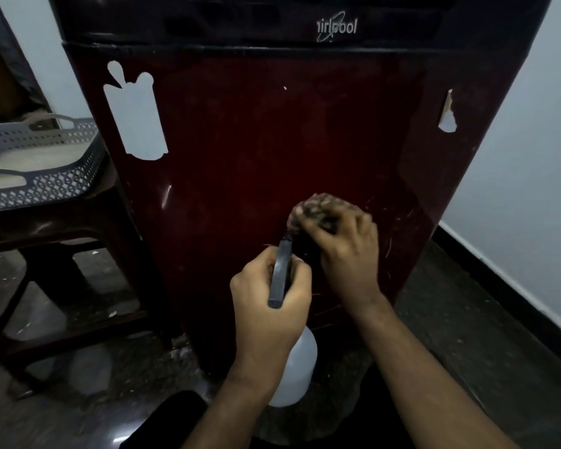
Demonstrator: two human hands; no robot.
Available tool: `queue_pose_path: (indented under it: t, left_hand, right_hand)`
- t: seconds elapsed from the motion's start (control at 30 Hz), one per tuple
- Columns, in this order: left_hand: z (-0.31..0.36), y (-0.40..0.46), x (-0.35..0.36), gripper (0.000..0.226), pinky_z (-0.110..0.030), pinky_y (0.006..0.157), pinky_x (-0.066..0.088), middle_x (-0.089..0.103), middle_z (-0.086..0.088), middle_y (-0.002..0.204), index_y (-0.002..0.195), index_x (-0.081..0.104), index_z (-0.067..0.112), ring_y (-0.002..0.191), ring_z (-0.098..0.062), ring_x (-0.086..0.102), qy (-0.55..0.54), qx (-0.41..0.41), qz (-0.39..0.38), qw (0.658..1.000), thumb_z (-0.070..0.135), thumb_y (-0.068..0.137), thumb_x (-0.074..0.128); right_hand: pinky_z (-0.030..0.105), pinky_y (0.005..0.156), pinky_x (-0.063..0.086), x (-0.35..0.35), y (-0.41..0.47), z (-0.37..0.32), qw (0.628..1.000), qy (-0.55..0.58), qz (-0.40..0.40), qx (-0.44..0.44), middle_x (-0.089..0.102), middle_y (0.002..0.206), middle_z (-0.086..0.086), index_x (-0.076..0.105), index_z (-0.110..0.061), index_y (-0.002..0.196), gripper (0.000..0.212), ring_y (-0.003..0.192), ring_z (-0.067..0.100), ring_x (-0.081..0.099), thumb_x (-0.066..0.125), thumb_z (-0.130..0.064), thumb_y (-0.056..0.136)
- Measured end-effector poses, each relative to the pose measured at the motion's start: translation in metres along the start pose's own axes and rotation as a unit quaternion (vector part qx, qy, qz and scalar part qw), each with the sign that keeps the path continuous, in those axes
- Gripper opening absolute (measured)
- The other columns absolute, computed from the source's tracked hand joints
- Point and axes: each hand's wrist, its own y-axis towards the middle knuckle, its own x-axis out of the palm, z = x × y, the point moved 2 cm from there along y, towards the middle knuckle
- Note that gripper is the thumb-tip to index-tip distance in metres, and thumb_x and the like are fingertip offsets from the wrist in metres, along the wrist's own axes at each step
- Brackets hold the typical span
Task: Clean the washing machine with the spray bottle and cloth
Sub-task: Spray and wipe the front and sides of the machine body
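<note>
Head view looks down the dark red front of the washer (256,140), which fills the middle of the frame. Your left hand (269,296) is wrapped tight around the neck of the bottle (297,367), fingers curled over the black trigger (280,273); the bottle's pale body hangs below your wrist, in front of the washer's bottom edge. How far the trigger is squeezed cannot be told. Your right hand (347,251) is closed around a bunched cloth (318,207), which sits against the lower middle of the front panel, just above and right of the bottle's black head. The two hands are near each other, almost touching at the fingers.

On the panel, a pale sticker patch (136,118) sits near the upper left edge and a smaller torn patch (447,115) near the upper right edge. A logo (336,27) shows on the black band along the top. Faint scratches mark the panel to the right of the cloth.

Left of the washer stands a dark stool (62,241) with a grey perforated basket (39,166) on it. Pale wall (515,140) runs along the right.
</note>
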Motion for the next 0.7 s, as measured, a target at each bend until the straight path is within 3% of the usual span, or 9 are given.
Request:
queue_pose_path:
  t: [0.1,0.2,0.3,0.5,0.6,0.7]
  left_hand:
    - [-0.015,-0.006,0.015,0.031,-0.054,0.04,0.047,0.048,-0.019,0.055,0.068,0.052,-0.001,0.045,-0.041,0.044,0.006,-0.019,-0.022,1.0,0.006,0.096,0.063]
    - [-0.028,-0.009,0.027,0.038,-0.037,0.039,0.036,0.041,-0.008,0.048,0.061,0.047,0.009,0.041,-0.018,0.035,0.015,-0.031,-0.035,0.999,0.005,0.095,0.064]
    - [-0.036,-0.01,0.034,0.048,-0.023,0.042,0.029,0.037,0.008,0.045,0.056,0.042,0.019,0.039,-0.01,0.031,0.014,-0.037,-0.045,0.998,0.005,0.095,0.066]
    - [-0.048,-0.004,0.043,0.047,-0.023,0.044,0.032,0.041,0.007,0.047,0.057,0.047,0.022,0.041,-0.01,0.035,0.002,-0.02,-0.028,0.999,0.008,0.096,0.067]
    - [-0.047,-0.005,0.044,0.038,-0.026,0.046,0.035,0.044,0.002,0.051,0.064,0.053,0.014,0.043,-0.015,0.037,-0.011,0.005,-0.02,1.0,0.003,0.097,0.067]
    - [-0.047,-0.005,0.044,0.043,-0.025,0.044,0.033,0.041,0.008,0.049,0.062,0.049,0.022,0.041,-0.01,0.035,-0.011,0.011,-0.003,1.0,0.002,0.096,0.066]
  right_hand:
    - [0.041,0.091,0.047,-0.015,0.013,0.027,0.993,0.002,0.056,0.108,0.054,0.132,0.017,0.057,-0.034,0.145,0.055,0.111,0.034,0.05,0.06,-0.005,0.099]
    - [0.026,0.101,0.04,-0.026,0.018,0.046,0.977,0.042,0.077,0.195,0.051,0.132,0.02,0.056,-0.027,0.147,0.054,0.115,0.031,0.045,0.057,-0.004,0.098]
    - [0.011,0.107,0.026,-0.033,0.016,0.049,0.97,0.07,0.099,0.211,0.051,0.131,0.02,0.057,-0.021,0.146,0.056,0.118,0.03,0.045,0.058,0.001,0.095]
    - [0.018,0.106,0.036,-0.033,0.008,0.055,0.957,0.112,0.123,0.238,0.047,0.132,0.015,0.057,-0.021,0.146,0.054,0.122,0.016,0.037,0.06,0.001,0.096]
    - [0.013,0.106,0.033,-0.028,0.001,0.054,0.953,0.124,0.114,0.254,0.048,0.13,0.016,0.059,-0.02,0.144,0.052,0.122,0.015,0.037,0.061,0.001,0.097]
    - [0.008,0.105,0.031,-0.019,-0.002,0.046,0.94,0.152,0.126,0.28,0.046,0.13,0.017,0.059,-0.019,0.144,0.048,0.121,0.014,0.037,0.065,-0.006,0.098]
